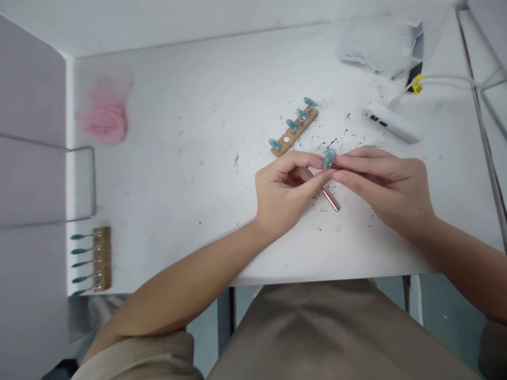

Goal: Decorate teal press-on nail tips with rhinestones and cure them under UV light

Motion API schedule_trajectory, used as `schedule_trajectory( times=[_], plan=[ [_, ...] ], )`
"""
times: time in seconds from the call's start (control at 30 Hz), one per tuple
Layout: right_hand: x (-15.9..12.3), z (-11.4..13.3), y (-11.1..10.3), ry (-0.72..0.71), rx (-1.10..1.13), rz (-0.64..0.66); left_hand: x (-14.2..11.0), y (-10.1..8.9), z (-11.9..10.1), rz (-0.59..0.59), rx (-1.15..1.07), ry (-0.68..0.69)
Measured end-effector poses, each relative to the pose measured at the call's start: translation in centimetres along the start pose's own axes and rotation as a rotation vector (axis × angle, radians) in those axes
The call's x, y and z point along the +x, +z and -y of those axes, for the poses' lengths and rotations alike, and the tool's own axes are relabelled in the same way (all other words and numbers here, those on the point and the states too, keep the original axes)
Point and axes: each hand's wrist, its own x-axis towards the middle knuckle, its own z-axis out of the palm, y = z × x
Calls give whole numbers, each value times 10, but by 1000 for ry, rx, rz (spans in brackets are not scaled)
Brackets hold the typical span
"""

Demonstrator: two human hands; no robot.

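A glossy teal false nail point(328, 159) is pinched between both hands in the middle of the table. My left hand point(283, 190) is closed, with index finger and thumb at the nail's left side. From the right, my right hand point(390, 184) grips at its lower edge with thumb and fingertips, which partly hide its base. A rose-gold metal rod point(330, 199), like a brush handle, shows below my left fingers; whether they hold it cannot be seen. Just beyond lies a wooden display strip point(291, 138) carrying several teal nails point(292, 124) on small stands, with one bare white spot.
A white boxy device point(392, 122) with a cable and a plastic bag point(372, 50) lie at the right. Teal flecks dot the white table point(178, 174). At left are a crumpled pink cloth point(103, 121), a wire frame point(94, 182) and another nail strip point(103, 258) near the front edge.
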Motion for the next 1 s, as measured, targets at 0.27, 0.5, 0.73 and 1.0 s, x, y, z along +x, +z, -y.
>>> schedule_trajectory(
  times=[0.27,0.5,0.73,1.0],
  plan=[
    [5,-3,-5,34,25,-112,-5,2,-11,138,-63,14],
    [3,0,-4,70,41,-141,7,-28,-32,144,258,125],
    [-3,-2,-2,74,28,-124,22,-79,-9,88,566,77],
    [3,-1,1,89,35,-142,24,-80,32,1,605,108]
  ],
)
